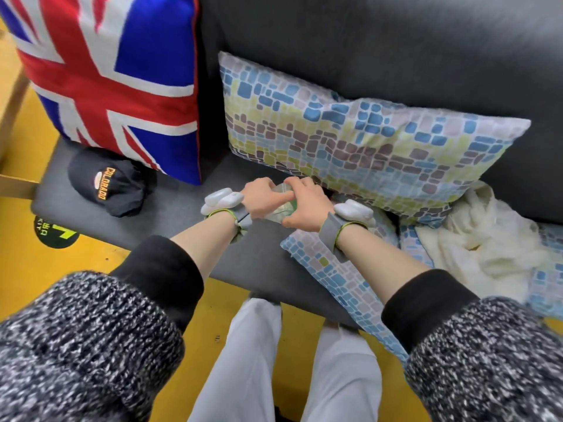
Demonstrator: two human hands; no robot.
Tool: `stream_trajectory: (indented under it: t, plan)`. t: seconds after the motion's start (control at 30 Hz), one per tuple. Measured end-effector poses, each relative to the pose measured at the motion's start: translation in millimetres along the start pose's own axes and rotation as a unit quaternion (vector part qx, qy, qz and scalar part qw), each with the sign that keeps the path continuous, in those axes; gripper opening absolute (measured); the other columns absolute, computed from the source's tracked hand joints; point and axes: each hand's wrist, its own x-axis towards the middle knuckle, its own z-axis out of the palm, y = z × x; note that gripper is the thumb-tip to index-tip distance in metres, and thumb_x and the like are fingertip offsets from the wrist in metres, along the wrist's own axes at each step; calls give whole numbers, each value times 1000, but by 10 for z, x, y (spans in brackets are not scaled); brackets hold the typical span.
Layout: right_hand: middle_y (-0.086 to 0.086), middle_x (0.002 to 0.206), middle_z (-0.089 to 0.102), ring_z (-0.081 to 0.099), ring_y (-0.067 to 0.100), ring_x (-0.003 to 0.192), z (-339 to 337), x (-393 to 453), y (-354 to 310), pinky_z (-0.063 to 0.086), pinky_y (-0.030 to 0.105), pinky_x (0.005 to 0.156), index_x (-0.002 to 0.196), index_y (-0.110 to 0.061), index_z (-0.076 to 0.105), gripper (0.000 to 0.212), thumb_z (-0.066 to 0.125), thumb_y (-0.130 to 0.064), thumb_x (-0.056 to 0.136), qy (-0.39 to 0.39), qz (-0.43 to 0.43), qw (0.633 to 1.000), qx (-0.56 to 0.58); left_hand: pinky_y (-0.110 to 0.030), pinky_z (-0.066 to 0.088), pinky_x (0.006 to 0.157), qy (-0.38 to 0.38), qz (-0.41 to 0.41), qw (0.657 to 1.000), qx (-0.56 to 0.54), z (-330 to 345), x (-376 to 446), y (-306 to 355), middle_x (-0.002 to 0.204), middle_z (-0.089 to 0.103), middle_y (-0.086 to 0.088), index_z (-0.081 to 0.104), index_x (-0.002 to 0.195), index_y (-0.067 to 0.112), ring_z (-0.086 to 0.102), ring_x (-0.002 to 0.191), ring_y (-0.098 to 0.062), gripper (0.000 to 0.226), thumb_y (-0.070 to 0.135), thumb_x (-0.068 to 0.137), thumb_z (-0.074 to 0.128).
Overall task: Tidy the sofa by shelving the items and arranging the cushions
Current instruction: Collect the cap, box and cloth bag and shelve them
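Both my hands meet over the dark grey sofa seat [189,190] and grip one small clear, greenish packet [281,210]. My left hand [259,196] holds its left side, my right hand [304,208] covers its top and right side, so most of it is hidden. A flag cushion [109,80] stands upright against the sofa's left end. A mosaic-patterned cushion [350,132] leans on the backrest just behind my hands. A second mosaic cushion [329,275] lies flat at the seat's front edge. A black cap [109,187] lies on the seat's left.
A crumpled cream blanket [487,239] lies on the seat at right, over the flat cushion. The floor [36,269] is yellow, with a round black sticker [58,236] by the sofa's left corner. A wooden edge [12,95] runs along the far left.
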Motion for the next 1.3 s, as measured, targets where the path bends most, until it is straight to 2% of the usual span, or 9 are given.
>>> stream_trajectory:
  t: [0.17, 0.37, 0.5, 0.63, 0.77, 0.87, 1.1, 1.2, 1.3]
  plan:
    - [5, 115, 51, 54, 30, 100, -10, 198, -144, 39, 33, 70, 121, -23, 40, 67, 74, -36, 66, 32, -36, 998, -39, -37, 51, 94, -17, 18, 994, -108, -239, -12, -224, 118, 64, -8, 61, 119, 12, 61, 108, -26, 52, 54, 89, 50]
    - [7, 107, 56, 56, 28, 85, 77, 471, -287, 40, 32, 61, 124, -19, 38, 70, 74, -40, 68, 22, -49, 998, -43, -40, 34, 106, 231, -133, 964, 13, -518, 301, -1179, 135, 41, -18, 60, 119, 19, 39, 125, -39, 38, 33, 85, 55]
    - [6, 109, 55, 55, 25, 84, 178, 660, -329, 40, 32, 62, 121, -18, 39, 67, 76, -39, 68, 19, -58, 998, -34, -50, 7, 117, 144, -259, 941, 162, -572, 500, -1966, 159, 8, -16, 36, 144, 22, 1, 147, -38, 56, 41, 93, 49]
    - [2, 104, 53, 53, 23, 79, 318, 775, -335, 32, 28, 51, 117, -20, 38, 65, 74, -40, 67, 17, -65, 997, -24, -58, 8, 118, 95, -318, 926, 178, -601, 639, -2579, 158, -1, -25, 11, 151, 2, 2, 145, -46, 78, 37, 93, 50]
    - [-2, 99, 49, 52, 22, 79, 383, 810, -297, 26, 25, 48, 113, -21, 38, 65, 74, -43, 65, 4, -62, 998, -21, -54, 16, 117, 96, -311, 915, 239, -540, 827, -2694, 155, 18, -20, 29, 146, 2, 16, 143, -42, 68, 37, 91, 50]
    - [-2, 99, 50, 52, 22, 79, 343, 812, -271, 26, 25, 48, 113, -21, 38, 65, 75, -44, 65, -2, -57, 998, -23, -48, 33, 108, 94, -258, 914, 300, -503, 931, -2586, 128, 46, -23, 54, 120, -3, 42, 124, -41, 43, 18, 83, 60]
    - [-2, 97, 49, 51, 22, 80, 53, 597, -262, 28, 26, 50, 114, -18, 37, 68, 74, -48, 66, 10, -60, 998, -13, -40, 49, 78, 39, -148, 930, 334, -498, 914, -2057, 90, 66, -21, 56, 62, 2, 64, 87, -38, 6, -1, 67, 58]
    - [0, 96, 52, 53, 22, 77, -121, 404, -209, 33, 28, 51, 104, -21, 34, 61, 73, -48, 65, 19, -49, 999, -11, -50, 55, 78, 21, -87, 937, 338, -490, 832, -1747, 90, 67, -21, 64, 79, -2, 66, 85, -41, 14, -3, 67, 58]
    - [0, 92, 52, 54, 23, 74, -255, 213, -152, 30, 27, 48, 99, -23, 30, 59, 74, -45, 65, 30, -37, 999, 2, -48, 56, 76, 1, -44, 940, 337, -452, 742, -1417, 80, 61, -13, 65, 93, 5, 63, 78, -38, 25, 25, 77, 67]
